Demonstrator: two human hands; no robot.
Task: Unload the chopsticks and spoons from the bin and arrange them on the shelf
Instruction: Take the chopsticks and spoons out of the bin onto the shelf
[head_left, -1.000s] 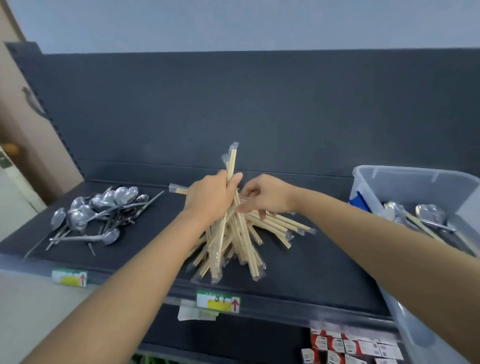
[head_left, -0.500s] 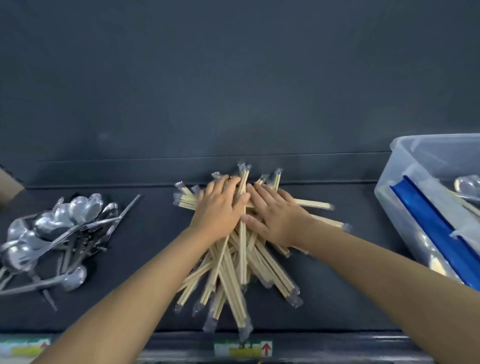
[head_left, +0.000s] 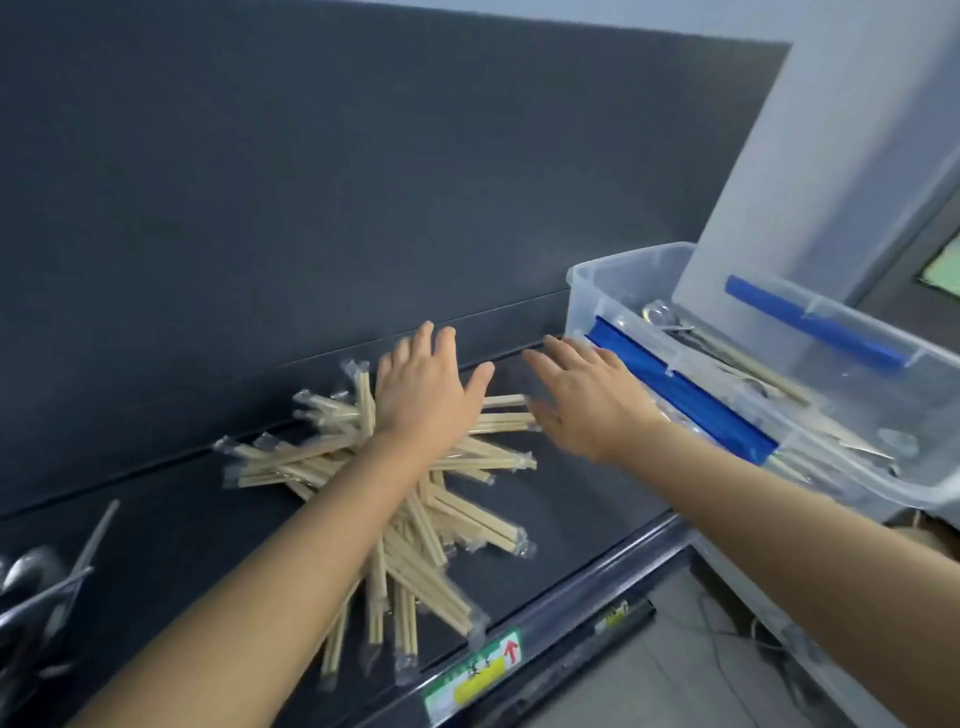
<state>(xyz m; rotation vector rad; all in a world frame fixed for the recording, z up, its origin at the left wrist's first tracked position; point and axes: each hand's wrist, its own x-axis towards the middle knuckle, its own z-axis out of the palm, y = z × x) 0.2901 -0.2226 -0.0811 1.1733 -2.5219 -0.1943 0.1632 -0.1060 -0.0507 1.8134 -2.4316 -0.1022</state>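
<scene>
A fanned heap of plastic-wrapped wooden chopsticks (head_left: 441, 525) lies on the dark shelf (head_left: 571, 514). My left hand (head_left: 423, 389) hovers flat over the heap's far end, fingers straight and holding nothing. My right hand (head_left: 582, 400) is spread open to the right of the heap, fingers pointing toward the back wall, empty. A clear plastic bin (head_left: 623, 280) stands at the shelf's right end, with spoons (head_left: 662, 317) and more chopsticks (head_left: 763, 376) inside. Metal spoons (head_left: 36, 582) lie piled at the shelf's left edge.
The bin's blue-handled lid (head_left: 810, 327) leans against its far side, and a blue strip (head_left: 680, 395) runs along its near wall. A green-and-yellow price tag (head_left: 475, 670) sits on the shelf's front rail. A dark back panel (head_left: 311, 208) rises behind the shelf.
Both hands have lifted off the chopstick heap and opened; the right hand has moved right, toward the bin. The view has swung right and tilted.
</scene>
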